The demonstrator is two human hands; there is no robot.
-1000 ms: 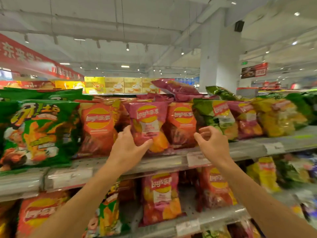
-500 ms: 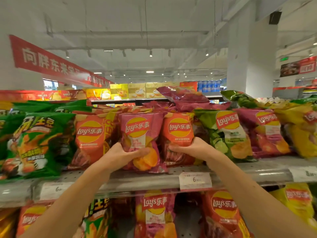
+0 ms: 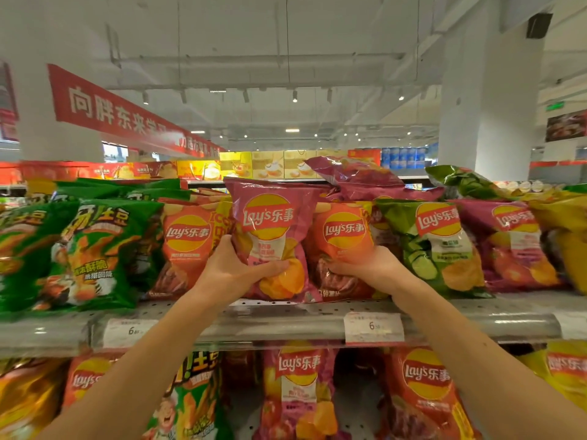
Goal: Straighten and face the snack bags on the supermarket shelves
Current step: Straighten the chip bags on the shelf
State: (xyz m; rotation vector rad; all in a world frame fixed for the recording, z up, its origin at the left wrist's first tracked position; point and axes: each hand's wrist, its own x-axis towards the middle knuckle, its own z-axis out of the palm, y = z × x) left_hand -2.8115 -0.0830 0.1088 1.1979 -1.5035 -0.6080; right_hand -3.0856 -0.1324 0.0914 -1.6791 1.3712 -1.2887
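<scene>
Pretty bright shot overall, we thought. Light came from small ceiling spotlights (image 3: 294, 96) and a couple of flat panels further back, giving an even, slightly washed-out white on the ceiling and pillar (image 3: 489, 100). We saw glare on the shiny bag tops, especially the purple bag lying on top (image 3: 359, 177) and the green one to its right, plus a sheen along the shelf rail (image 3: 286, 328). Shadows were soft, mostly under that rail on the lower shelf. The wide lens bent the edges a lot, and the left green bags (image 3: 19, 249) and the red banner (image 3: 127, 115) looked smeared and soft.
</scene>
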